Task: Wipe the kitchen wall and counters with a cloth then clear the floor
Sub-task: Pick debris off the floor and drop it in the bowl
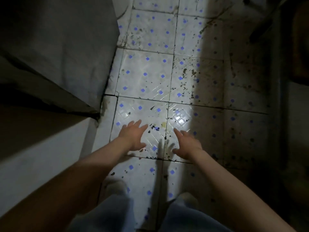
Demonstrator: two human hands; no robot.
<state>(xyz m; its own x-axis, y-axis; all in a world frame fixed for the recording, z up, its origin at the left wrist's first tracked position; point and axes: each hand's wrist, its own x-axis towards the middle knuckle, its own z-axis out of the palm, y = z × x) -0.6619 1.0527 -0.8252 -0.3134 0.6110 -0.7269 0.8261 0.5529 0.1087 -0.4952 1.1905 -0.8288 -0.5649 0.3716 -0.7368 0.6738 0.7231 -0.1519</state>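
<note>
Counter side: a grey cabinet wall (55, 47) stood at my far left, dim, with a pale ledge (41, 153) below it running toward me.
Left hand: my left hand (133, 137) reached out over the floor, fingers straight and spread, holding nothing.
Floor: the white tiled floor (145, 72) with small blue squares lay under both hands, lit in a strip down the middle and dark at the right.
Debris: a small cluster of dark scraps (154, 128) and a yellowish bit (163, 124) lay between my two hands, just beyond the fingertips; I could not tell whether either hand touched the tiles.
Right hand: my right hand (187, 143) was spread too, fingers apart, gripping nothing.
Scattered dirt: more dark specks (189, 72) dotted the tiles farther off and rightward.
Legs: my trousers (117, 215) and shoes (115, 186) showed at the bottom.
</note>
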